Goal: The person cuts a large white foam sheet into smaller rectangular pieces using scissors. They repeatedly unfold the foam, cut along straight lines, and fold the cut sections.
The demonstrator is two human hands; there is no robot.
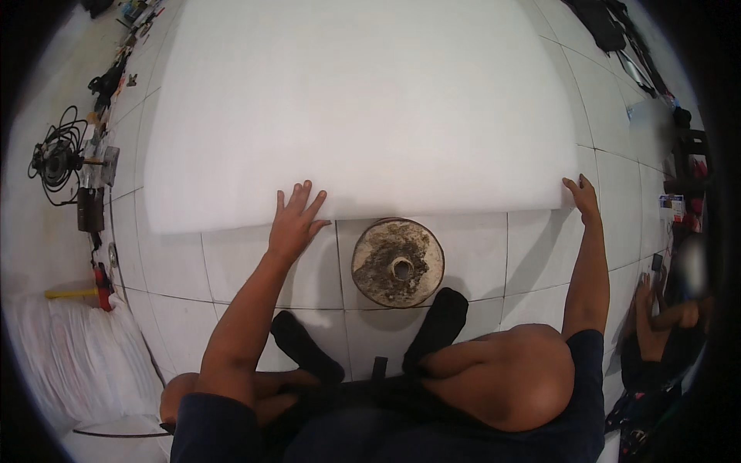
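Observation:
A large white sheet [363, 116], soft-looking like foam or batting, lies spread over the tiled floor. My left hand [293, 224] rests flat near its closest edge, fingers spread and palm down. At the sheet's near right corner my right hand [582, 199] has thumb and fingers closed around the edge; some of its fingers are hidden. Between my feet and the sheet sits a round, dirty, cream-coloured disc [398, 262] with a hole through a raised centre. Its far rim lies close to the sheet's edge.
My black-socked feet [437, 328] flank the disc's near side. White plastic-like bundles [73, 355] lie at the left, below a coil of black cable [60, 158] and tools along the wall. Another person's arm [656, 328] shows at the right, with dark bags [598, 27] farther off.

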